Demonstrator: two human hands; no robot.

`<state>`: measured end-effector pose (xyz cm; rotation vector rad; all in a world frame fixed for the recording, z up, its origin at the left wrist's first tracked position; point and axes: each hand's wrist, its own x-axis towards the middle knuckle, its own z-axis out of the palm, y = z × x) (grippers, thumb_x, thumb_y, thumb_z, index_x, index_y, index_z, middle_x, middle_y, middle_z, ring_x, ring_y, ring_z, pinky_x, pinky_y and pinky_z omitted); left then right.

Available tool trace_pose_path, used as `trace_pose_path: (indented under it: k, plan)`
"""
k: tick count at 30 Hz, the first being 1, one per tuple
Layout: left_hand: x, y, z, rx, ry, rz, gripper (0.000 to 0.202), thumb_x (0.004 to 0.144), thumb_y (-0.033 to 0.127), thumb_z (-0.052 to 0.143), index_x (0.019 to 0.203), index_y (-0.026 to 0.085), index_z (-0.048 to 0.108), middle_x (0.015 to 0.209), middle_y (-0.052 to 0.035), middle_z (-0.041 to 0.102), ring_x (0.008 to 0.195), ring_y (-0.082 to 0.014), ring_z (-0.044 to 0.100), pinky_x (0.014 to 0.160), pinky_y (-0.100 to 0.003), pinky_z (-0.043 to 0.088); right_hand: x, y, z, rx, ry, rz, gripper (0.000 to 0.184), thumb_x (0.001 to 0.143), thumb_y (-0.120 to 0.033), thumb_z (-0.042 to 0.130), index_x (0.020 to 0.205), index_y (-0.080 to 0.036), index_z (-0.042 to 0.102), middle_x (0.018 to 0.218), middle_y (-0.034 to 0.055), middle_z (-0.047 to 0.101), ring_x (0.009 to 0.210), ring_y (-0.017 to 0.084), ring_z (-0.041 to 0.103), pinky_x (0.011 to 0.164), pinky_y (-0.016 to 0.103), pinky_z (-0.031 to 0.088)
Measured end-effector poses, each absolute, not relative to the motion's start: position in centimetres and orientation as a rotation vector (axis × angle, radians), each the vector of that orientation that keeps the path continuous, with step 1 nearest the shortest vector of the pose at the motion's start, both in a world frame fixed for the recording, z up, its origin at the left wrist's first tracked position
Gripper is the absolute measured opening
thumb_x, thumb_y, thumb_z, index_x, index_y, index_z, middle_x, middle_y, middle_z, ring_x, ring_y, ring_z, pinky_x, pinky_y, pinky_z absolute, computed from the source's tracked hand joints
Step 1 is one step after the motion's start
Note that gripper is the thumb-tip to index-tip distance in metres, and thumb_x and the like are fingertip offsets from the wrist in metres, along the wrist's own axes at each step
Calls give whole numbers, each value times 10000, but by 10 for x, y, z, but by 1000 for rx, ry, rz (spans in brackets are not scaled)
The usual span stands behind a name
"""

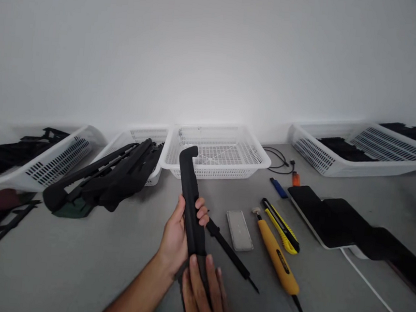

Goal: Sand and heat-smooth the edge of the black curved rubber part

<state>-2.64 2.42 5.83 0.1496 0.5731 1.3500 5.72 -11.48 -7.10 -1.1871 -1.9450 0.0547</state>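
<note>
My left hand [176, 238] is wrapped around a long black plastic part [190, 188] with a hooked upper end, held tilted above the grey table. My right hand [205, 291] lies over the lower end of that part, its fingers stretched out flat along the surface. The very bottom of the part is hidden by this hand and the frame edge. Just right of my hands, a thin black rod-like tool [231, 250] with a pointed tip rests on the table. Beside it are a small clear case [240, 230] and an orange-handled corded tool [277, 257].
A white basket [262, 161] stands behind the part. Baskets of black parts [56, 164] [151, 178] are at left, another basket [324, 163] at right. A yellow utility knife [283, 230], a blue object [278, 188], black flat devices [308, 208] and cables lie on the right.
</note>
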Motion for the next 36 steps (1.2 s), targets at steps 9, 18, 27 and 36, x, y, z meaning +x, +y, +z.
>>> trace_pose_path:
  k: [9,18,27,36]
  plan:
    - [-40,31,68,127,592,1316,481,1185,369,290,1001,146,675,901,-46,649,753,-127,674,769,-223,618,40,-101,-80,-1086,-1917,19,670,1126,-479,355,1728,-185,341,1662,111,566,1597,407,433,1178,583,552]
    - [-23,17,40,301,571,1196,424,1107,324,606,1496,154,602,1321,-155,795,1207,-255,780,1113,-363,564,88,-51,5,-1163,-2063,155,716,1149,-357,357,1765,-125,75,1835,156,157,1677,357,241,1176,562,559]
    - [-21,21,39,217,558,1337,514,1150,255,480,1651,160,418,1402,-184,775,1210,-278,794,1137,-413,563,90,-79,-25,-1260,-1869,11,671,1149,-417,376,1766,-229,190,1779,134,375,1627,390,381,1146,585,575]
    - [-21,22,37,223,597,1288,587,1151,246,466,1716,154,341,1510,-189,712,1337,-270,725,1199,-389,501,76,-73,-30,-1233,-2059,-38,749,1127,-410,421,1767,-146,137,1688,171,511,1508,404,561,1061,569,634]
